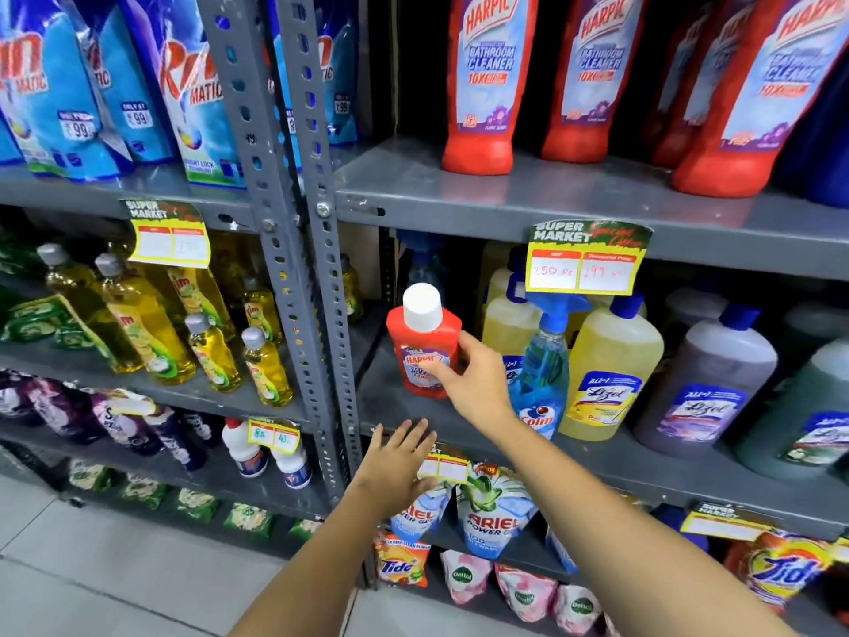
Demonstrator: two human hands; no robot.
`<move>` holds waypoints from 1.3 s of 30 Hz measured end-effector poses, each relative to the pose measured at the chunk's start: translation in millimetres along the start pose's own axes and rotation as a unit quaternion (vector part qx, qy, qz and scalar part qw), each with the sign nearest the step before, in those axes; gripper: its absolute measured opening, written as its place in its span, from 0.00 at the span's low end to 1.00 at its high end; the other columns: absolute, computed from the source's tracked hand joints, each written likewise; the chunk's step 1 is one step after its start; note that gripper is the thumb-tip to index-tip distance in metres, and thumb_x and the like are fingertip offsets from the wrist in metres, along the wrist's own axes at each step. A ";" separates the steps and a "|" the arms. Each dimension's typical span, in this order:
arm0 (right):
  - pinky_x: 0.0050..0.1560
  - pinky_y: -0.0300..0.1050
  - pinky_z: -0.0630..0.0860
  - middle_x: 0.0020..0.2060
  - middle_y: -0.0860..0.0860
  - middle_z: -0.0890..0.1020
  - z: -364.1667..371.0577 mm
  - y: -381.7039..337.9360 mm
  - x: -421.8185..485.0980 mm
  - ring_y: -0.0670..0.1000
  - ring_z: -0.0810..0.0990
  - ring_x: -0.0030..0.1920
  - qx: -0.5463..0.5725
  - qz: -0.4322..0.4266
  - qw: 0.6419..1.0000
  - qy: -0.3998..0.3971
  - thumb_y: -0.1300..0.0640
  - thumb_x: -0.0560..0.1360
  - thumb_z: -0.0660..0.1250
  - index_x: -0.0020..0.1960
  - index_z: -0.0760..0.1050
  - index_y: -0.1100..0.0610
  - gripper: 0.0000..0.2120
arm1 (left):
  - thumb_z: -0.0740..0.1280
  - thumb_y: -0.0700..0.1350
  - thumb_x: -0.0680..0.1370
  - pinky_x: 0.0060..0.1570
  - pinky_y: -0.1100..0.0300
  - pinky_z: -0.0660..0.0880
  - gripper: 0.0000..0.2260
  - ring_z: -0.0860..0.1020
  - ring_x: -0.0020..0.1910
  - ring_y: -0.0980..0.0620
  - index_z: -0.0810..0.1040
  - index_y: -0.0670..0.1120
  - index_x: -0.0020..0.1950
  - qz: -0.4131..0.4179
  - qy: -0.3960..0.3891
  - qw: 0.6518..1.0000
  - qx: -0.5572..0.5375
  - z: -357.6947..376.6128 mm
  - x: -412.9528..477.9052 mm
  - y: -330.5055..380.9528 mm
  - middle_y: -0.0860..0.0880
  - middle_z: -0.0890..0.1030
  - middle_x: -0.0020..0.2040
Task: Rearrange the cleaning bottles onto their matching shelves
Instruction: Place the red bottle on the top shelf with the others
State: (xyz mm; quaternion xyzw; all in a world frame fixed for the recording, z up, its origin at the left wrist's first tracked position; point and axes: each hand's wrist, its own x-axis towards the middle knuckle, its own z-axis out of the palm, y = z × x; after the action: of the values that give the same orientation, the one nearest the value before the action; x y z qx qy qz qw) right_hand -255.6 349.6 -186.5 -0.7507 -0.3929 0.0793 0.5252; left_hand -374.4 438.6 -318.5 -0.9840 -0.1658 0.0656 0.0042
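A small red Harpic bottle (425,342) with a white cap stands at the left end of the middle grey shelf (643,457). My right hand (473,377) curls around its lower right side, fingers on the label. My left hand (397,457) hovers flat and open just below, in front of the shelf's edge, holding nothing. Larger red Harpic bathroom cleaner bottles (482,80) line the shelf above. To the right of the small bottle stand a blue Colin spray bottle (544,370) and a yellow Lizol bottle (606,360).
A perforated grey upright (317,268) splits the two racks. Yellow dish liquid bottles (147,333) fill the left rack, with blue detergent pouches (69,85) above. Ariel and Tide packs (487,512) sit below. A price tag (585,259) hangs from the upper shelf edge. Tiled floor at bottom left.
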 end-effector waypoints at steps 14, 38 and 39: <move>0.54 0.40 0.77 0.47 0.46 0.82 -198.2 -192.1 19.7 0.40 0.82 0.47 0.117 -0.269 0.927 0.233 0.59 0.74 0.70 0.56 0.73 0.55 0.12 | 0.65 0.44 0.77 0.61 0.52 0.68 0.16 0.71 0.66 0.45 0.76 0.41 0.64 0.146 0.506 0.848 -0.059 -252.3 -12.0 14.2 0.43 0.72 0.69; 0.62 0.54 0.74 0.60 0.57 0.80 -205.0 -127.4 112.2 0.58 0.79 0.59 -0.093 -0.030 0.976 0.196 0.52 0.62 0.82 0.74 0.59 0.55 0.48 | 0.56 0.54 0.79 0.54 0.51 0.69 0.18 0.78 0.58 0.49 0.78 0.47 0.60 0.083 0.490 0.868 -0.003 -294.9 34.5 7.5 0.49 0.82 0.58; 0.62 0.52 0.74 0.60 0.57 0.80 -203.5 -124.3 109.2 0.58 0.78 0.59 -0.097 -0.028 0.975 0.196 0.53 0.62 0.82 0.74 0.58 0.56 0.48 | 0.56 0.54 0.79 0.53 0.51 0.69 0.18 0.78 0.58 0.49 0.78 0.46 0.60 0.084 0.494 0.865 -0.004 -295.2 34.5 7.6 0.50 0.82 0.58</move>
State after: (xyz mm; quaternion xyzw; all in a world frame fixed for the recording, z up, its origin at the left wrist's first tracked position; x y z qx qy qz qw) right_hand -136.2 292.7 40.0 -0.7873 -0.3092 -0.1226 0.5191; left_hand -301.0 446.7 -30.5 -0.8979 -0.0587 -0.4295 0.0765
